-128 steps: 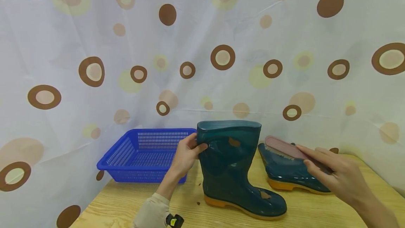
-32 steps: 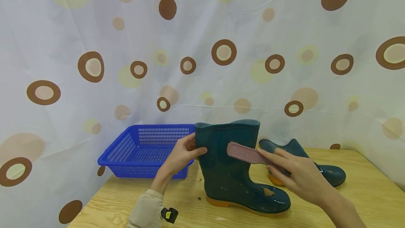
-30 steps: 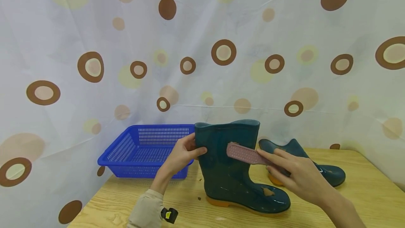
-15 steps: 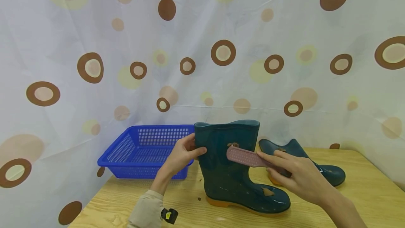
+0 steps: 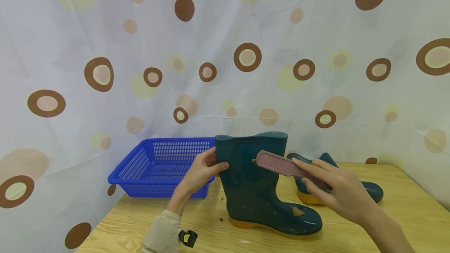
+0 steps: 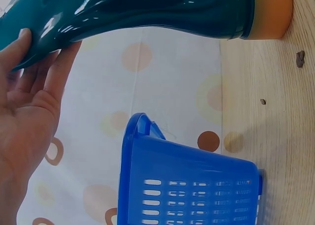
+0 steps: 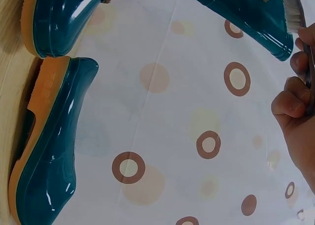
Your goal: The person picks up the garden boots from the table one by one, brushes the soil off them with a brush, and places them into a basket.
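Observation:
A dark green rubber boot (image 5: pixel 251 194) with an orange sole stands upright on the table. My left hand (image 5: pixel 203 170) grips the back of its shaft near the top, thumb on the outside; the left wrist view shows the fingers behind the boot. My right hand (image 5: pixel 339 188) holds a pink scrubbing brush (image 5: pixel 275 164) by its handle, with the brush head over the upper shaft. In the right wrist view its pale bristles (image 7: pixel 293 11) face the boot's shaft. A bit of brown dirt (image 5: pixel 254 161) shows beside the brush head, and a brown patch (image 5: pixel 297 211) sits on the toe.
A second green boot (image 5: pixel 373 191) stands behind my right hand, partly hidden, its shaft slumped. At the left is a blue plastic basket (image 5: pixel 161 190) with slotted walls. Small brown crumbs (image 5: pixel 221 220) lie on the wooden table (image 5: pixel 197 233). A dotted curtain (image 5: pixel 225 97) hangs behind.
Earlier the brush was over by the second boot; it then came left onto the shaft's brown patch, which broke up. Since half a second ago the brush head has moved slightly up.

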The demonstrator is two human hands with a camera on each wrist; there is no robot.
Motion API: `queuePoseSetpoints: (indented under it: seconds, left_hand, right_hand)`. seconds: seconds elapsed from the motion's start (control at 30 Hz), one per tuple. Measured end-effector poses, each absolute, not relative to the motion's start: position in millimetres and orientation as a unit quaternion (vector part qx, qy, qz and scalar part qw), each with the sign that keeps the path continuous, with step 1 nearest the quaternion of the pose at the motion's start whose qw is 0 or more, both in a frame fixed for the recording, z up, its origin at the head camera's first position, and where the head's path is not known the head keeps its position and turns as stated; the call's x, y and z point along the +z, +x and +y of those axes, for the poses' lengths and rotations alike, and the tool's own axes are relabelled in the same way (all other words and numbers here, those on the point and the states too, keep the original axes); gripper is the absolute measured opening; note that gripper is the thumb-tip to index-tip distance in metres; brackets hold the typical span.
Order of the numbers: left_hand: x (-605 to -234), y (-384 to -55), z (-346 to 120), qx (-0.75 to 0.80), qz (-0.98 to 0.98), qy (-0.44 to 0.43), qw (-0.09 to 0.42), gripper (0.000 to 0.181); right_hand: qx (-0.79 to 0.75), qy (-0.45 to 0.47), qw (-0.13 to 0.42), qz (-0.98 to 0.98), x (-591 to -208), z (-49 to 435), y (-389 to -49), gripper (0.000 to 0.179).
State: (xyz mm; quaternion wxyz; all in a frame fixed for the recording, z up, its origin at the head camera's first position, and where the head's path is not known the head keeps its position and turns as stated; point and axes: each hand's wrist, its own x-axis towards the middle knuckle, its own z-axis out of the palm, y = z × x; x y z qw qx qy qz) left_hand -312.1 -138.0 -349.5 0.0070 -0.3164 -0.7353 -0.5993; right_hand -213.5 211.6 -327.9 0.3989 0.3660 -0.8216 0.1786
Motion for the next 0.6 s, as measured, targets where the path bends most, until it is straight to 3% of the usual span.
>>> queuePoseSetpoints:
  seconds: [0.6]
  left_hand:
    - [-348.3, -311.1, -140.0, -0.578, -0.739, -0.345, 0.015, 0.048]
  right_hand:
    - [0.166, 0.357, 0.431, -0.812, -326.6, 217.8, -218.9, 0.055]
